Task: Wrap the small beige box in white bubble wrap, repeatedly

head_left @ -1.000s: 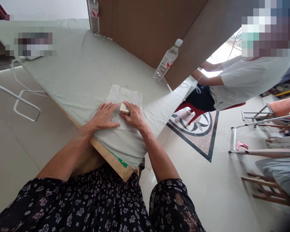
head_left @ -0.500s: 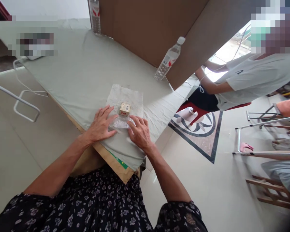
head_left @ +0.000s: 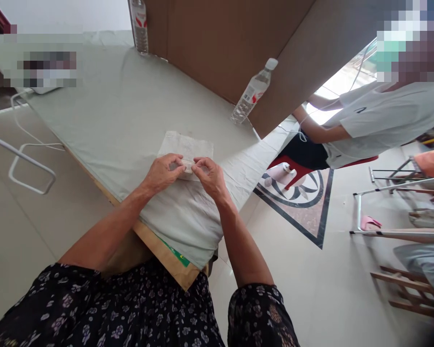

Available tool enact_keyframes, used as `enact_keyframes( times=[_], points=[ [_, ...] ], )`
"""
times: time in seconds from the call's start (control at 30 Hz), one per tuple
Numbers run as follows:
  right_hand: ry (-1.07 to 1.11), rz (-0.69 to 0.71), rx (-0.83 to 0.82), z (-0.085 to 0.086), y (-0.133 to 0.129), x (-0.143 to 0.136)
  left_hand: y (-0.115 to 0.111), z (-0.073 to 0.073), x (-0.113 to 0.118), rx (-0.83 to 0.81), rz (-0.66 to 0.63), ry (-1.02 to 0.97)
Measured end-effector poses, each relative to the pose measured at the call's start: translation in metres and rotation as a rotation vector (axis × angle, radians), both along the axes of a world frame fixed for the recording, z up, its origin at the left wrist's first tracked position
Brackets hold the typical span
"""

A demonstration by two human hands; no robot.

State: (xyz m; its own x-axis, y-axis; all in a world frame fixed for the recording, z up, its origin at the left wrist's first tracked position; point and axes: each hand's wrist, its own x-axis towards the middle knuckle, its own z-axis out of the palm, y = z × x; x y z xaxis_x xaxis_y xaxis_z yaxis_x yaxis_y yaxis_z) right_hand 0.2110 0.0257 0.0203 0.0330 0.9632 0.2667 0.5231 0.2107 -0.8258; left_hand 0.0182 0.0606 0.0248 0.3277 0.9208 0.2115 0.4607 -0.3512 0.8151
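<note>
Translucent, bumpy plastic bubble-wrap sheet [head_left: 186, 144]: laid on wrinkled, pale-green cloth-covered desk [head_left: 112, 111], near end folded.
Left hand [head_left: 163, 174]: fold is pinched by nearly closed fingers [head_left: 173, 159].
Right hand [head_left: 211, 178]: fold likewise pinched.

Your bench [head_left: 183, 276] wears a pale cloth [head_left: 94, 101]; on it you have wrap [head_left: 188, 144], two bottles [head_left: 249, 100], brown cardboard [head_left: 217, 43], a blurred item [head_left: 50, 77].

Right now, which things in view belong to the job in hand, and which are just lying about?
In the job:
- left hand and right hand
- wrap, between their fingertips
- cloth, under the wrap

Lying about:
- near bottle
- far bottle
- cardboard
</note>
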Motion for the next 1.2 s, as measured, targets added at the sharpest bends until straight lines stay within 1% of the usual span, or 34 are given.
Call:
enact_keyframes(
  times=[0.1, 0.2, 0.4, 0.53, 0.7, 0.77, 0.8, 0.87, 0.93, 0.97, 1.0, 1.1, 1.13, 1.2],
  points=[
    [0.126, 0.034, -0.084, -0.007, 0.009, -0.002, 0.005, -0.001, 0.005, -0.066, 0.018, -0.061],
    [0.185, 0.008, -0.087, -0.013, 0.009, -0.007, 0.004, -0.003, 0.007, -0.082, 0.034, -0.105],
    [0.174, -0.076, -0.034, -0.016, 0.002, -0.012, -0.001, -0.006, 0.009, -0.070, 0.076, -0.149],
    [0.155, -0.112, -0.024, -0.017, 0.001, -0.012, -0.001, -0.009, 0.012, -0.057, 0.084, -0.139],
    [0.144, -0.119, -0.011, -0.023, 0.006, -0.013, 0.000, -0.006, 0.011, -0.068, 0.074, -0.105],
    [0.098, -0.154, -0.013, -0.021, 0.005, -0.010, 0.000, -0.002, 0.009, -0.087, 0.063, -0.095],
    [0.045, -0.195, 0.003, -0.018, 0.003, -0.007, 0.000, -0.001, 0.008, -0.099, 0.058, -0.091],
    [-0.118, -0.308, 0.086, -0.009, -0.007, -0.002, 0.000, 0.002, 0.008, -0.118, 0.054, -0.084],
    [-0.309, -0.369, 0.197, 0.004, -0.020, -0.002, 0.001, 0.003, 0.008, -0.125, 0.051, -0.070],
    [-0.387, -0.336, 0.231, 0.010, -0.027, -0.003, 0.002, 0.003, 0.009, -0.123, 0.049, -0.062],
    [-0.453, -0.264, 0.249, 0.015, -0.033, -0.007, 0.003, 0.003, 0.009, -0.122, 0.047, -0.051],
    [-0.615, -0.001, 0.214, 0.019, -0.042, -0.021, 0.004, 0.004, 0.008, -0.114, 0.049, -0.030],
    [-0.656, 0.047, 0.187, 0.018, -0.042, -0.026, 0.004, 0.005, 0.006, -0.109, 0.047, -0.042],
    [-0.712, 0.074, 0.143, 0.014, -0.039, -0.030, 0.004, 0.008, -0.003, -0.099, 0.036, -0.093]
  ],
)
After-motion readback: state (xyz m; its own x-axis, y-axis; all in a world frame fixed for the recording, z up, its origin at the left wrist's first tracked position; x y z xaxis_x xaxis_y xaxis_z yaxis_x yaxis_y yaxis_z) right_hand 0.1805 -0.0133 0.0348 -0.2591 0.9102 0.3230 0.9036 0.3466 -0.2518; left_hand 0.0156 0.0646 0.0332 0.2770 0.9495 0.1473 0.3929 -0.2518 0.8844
